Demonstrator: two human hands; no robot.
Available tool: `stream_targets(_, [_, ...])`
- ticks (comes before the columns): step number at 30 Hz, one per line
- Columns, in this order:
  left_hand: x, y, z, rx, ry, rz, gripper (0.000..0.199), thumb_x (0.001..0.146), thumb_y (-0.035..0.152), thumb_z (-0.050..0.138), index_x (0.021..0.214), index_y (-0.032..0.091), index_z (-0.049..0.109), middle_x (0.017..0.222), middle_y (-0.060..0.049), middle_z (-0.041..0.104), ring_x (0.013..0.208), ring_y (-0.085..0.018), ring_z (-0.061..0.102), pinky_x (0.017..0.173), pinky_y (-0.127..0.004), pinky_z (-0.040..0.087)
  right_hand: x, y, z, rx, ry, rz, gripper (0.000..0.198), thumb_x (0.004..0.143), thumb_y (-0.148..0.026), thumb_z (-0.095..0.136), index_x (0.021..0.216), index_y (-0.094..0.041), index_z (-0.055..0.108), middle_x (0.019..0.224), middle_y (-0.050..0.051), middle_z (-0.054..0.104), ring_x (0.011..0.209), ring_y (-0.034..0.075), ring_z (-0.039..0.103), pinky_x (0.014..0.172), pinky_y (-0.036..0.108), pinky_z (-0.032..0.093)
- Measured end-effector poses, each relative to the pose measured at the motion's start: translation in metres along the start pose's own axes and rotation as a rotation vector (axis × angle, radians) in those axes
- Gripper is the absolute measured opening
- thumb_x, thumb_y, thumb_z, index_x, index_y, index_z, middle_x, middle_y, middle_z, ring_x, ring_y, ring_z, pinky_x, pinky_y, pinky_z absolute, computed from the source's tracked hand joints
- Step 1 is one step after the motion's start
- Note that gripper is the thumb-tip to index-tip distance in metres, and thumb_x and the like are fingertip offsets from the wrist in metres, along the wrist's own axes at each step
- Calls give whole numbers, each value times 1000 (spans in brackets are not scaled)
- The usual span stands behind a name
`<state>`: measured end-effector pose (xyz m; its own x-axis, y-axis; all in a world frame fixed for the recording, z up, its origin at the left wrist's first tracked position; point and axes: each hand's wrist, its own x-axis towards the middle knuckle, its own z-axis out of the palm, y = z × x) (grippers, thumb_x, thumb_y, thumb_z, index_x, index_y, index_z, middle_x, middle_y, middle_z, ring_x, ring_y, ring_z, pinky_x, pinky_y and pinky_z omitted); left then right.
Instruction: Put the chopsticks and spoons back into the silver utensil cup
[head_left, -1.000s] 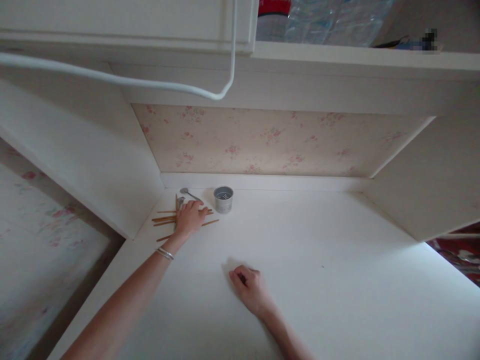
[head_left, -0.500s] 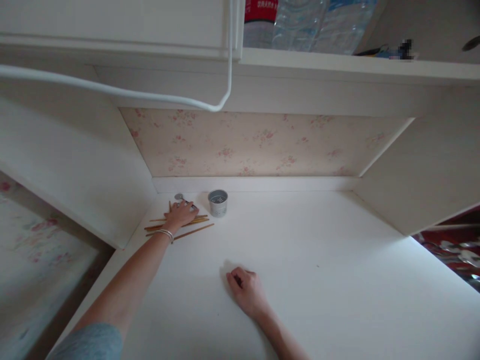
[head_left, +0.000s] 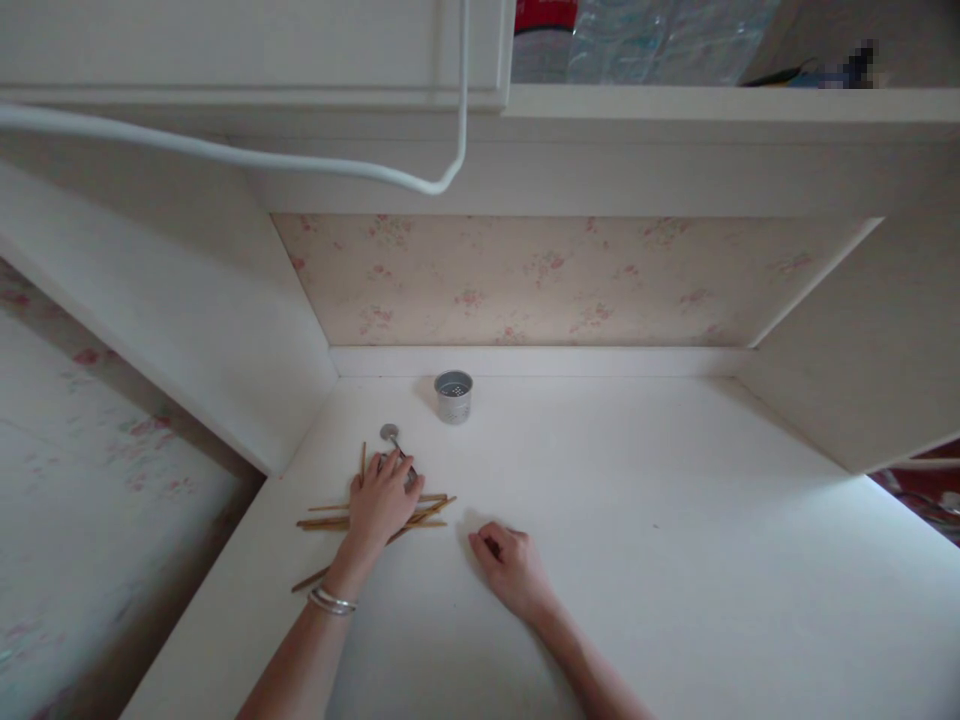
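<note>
My left hand (head_left: pixel 384 500), with bangles at its wrist, lies palm down over a loose pile of brown wooden chopsticks (head_left: pixel 324 522). Its spread fingers also cover part of a shiny metal utensil, whose small round end (head_left: pixel 389 432) pokes out beyond the fingertips; its kind is hard to tell. Behind the pile, apart from the hand, stands a silver metal cup with holes (head_left: pixel 454 400), its mouth upward. My right hand (head_left: pixel 514 570) rests on the white tabletop (head_left: pixel 675 600), curled into a loose fist with nothing visible in it.
A white cable (head_left: pixel 300 163) hangs across the upper left, in front of a cabinet door (head_left: pixel 247 50). Clear plastic bottles (head_left: pixel 652 40) stand on an open shelf. Side panels (head_left: pixel 172 290) and a floral back wall (head_left: pixel 525 280) enclose the tabletop.
My left hand has drawn the chopsticks and the metal utensil nearer to me, away from the cup. My right hand stays curled on the tabletop. The view has shifted slightly.
</note>
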<state>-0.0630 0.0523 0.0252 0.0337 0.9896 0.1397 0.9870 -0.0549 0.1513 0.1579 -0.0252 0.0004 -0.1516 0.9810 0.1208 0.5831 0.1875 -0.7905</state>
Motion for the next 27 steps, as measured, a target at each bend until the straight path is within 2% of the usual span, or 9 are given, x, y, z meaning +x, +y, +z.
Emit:
stream_targets(3, [-13,4,-2,-2,13,5,41,90,46,40,124,30,58,142,-6,47,133,-35,30,100,-55,31,1,0,2,21,-18,34,32,91,-38,50,70,-18,64,58,-1,59,51,11,47,50,22,30])
stream_targets(8, [-13,5,-8,-40,-56,-8,44,89,49,42,127,30,55,143,-7,46,133,-38,30,103,-64,22,23,-10,-8,141,-84,140,31,93,-37,45,77,-19,63,62,-1,65,52,11,55,51,21,36])
stream_targets(11, [-9,4,-14,-73,-90,-9,46,90,50,41,129,29,55,146,-8,42,135,-39,27,103,-70,16,53,-26,-24,14,-97,72,21,94,-34,46,98,-21,62,73,-1,70,59,12,61,58,22,41])
stream_targets(14, [-12,5,-22,-94,-64,19,43,91,47,41,126,28,58,146,-8,43,136,-41,26,103,-74,7,90,-43,-38,-130,-95,53,37,92,-36,51,126,-22,49,90,3,72,74,16,66,66,25,44])
stream_targets(17, [-28,13,-30,-154,34,103,34,91,39,45,116,26,64,139,-9,50,134,-37,30,108,-69,9,127,-53,-44,-206,-97,52,58,88,-37,55,140,-21,35,96,6,72,87,23,67,74,30,45])
stream_targets(20, [-59,32,-37,-378,60,214,28,92,34,45,108,23,66,126,-8,58,126,-28,43,111,-52,25,157,-57,-41,-288,-91,53,66,89,-38,54,146,-22,24,103,9,70,94,27,66,79,35,45])
stream_targets(22, [-84,46,-40,-621,-25,234,29,94,35,42,104,22,66,115,-8,63,113,-22,53,104,-41,37,171,-57,-37,-332,-82,51,62,89,-37,52,145,-23,28,106,11,69,96,29,66,80,37,45])
stream_targets(24, [-108,57,-40,-859,-222,181,32,94,40,41,100,21,66,98,-5,66,95,-18,59,88,-30,46,179,-56,-33,-361,-66,44,50,91,-35,49,139,-23,39,107,12,69,96,29,66,80,37,46])
stream_targets(27, [-131,63,-34,-1032,-447,61,38,93,46,41,95,18,66,78,-2,64,71,-14,57,65,-23,45,183,-52,-28,-373,-19,24,32,94,-31,44,122,-23,55,106,11,70,95,28,66,79,35,45])
